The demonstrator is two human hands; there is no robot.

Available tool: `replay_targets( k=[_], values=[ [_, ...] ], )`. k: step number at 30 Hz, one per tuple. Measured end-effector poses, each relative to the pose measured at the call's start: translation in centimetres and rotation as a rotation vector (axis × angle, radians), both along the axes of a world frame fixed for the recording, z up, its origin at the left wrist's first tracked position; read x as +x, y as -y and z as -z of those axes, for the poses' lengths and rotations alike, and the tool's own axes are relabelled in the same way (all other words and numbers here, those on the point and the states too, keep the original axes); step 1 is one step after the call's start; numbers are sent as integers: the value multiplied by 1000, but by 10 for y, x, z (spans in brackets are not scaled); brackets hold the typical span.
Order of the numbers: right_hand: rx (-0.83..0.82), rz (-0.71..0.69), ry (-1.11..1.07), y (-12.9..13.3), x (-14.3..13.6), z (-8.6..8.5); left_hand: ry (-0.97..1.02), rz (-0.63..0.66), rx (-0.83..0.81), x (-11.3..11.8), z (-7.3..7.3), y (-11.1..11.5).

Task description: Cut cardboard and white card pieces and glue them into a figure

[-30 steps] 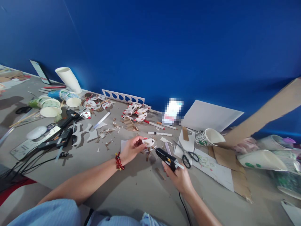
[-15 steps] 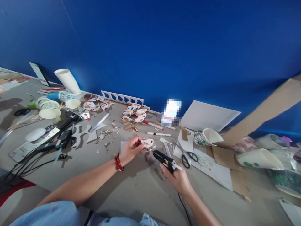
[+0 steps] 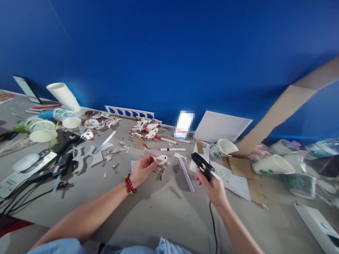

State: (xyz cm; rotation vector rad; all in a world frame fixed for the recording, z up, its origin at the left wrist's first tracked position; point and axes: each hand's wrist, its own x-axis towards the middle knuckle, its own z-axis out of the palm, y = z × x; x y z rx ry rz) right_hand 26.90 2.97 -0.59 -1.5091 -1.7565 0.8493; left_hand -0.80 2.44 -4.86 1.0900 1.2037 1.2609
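Observation:
Between the fingers of my left hand [image 3: 143, 170] is a small white paper bird [image 3: 161, 159] with a red tip and a dark eye-like spot. My right hand [image 3: 212, 187] is wrapped round a black hot glue gun [image 3: 203, 166], its nozzle pointing up and left, with a pale glue stick out of its back end and a cord running down. The gun stands apart from the bird, over the white paper to the right. A pale glue stick [image 3: 186, 175] lies on the table between the two hands. Brown scraps lie under the bird.
More paper birds [image 3: 145, 127] are grouped near the blue wall. A white marker [image 3: 173, 149] and a red marker [image 3: 166, 140] lie ahead. Left are paper cups [image 3: 43, 135], another glue gun [image 3: 62, 164] and a power strip [image 3: 7, 185]. A cardboard strip [image 3: 280, 113] leans at right.
My right hand has drawn the glue gun away to the right from the bird, uncovering the glue stick on the table. My left hand still holds the bird. The view has shifted slightly.

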Motion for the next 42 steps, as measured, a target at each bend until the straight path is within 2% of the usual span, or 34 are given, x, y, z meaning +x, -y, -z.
replay_targets(
  k=[3,6,10,15,21,27,32,35,38,40,42],
  values=[
    [132,98,342,7,28,8,-11,19,-16,-2,0,1],
    [218,52,506,24,54,23,-123,32,-23,-5,-2,3],
    [236,91,638,47,85,39,-150,41,-21,-6,-3,3],
    [224,237,677,58,110,45,-71,41,-40,-3,-5,3],
    [237,117,678,50,97,42,-116,12,-26,-4,-5,4],
    [256,172,781,44,98,46,-133,19,-6,-4,-4,5],
    [248,132,821,49,101,46,-98,11,-9,-4,-5,5],
    [262,96,866,53,101,39,-81,13,-8,-3,-5,5],
    [319,159,909,53,95,25,-69,16,-11,-3,-6,4],
    [383,163,860,49,81,14,-50,22,-14,-4,-6,4],
    [408,61,717,41,56,5,-21,26,-19,-4,-7,3]
  ],
)
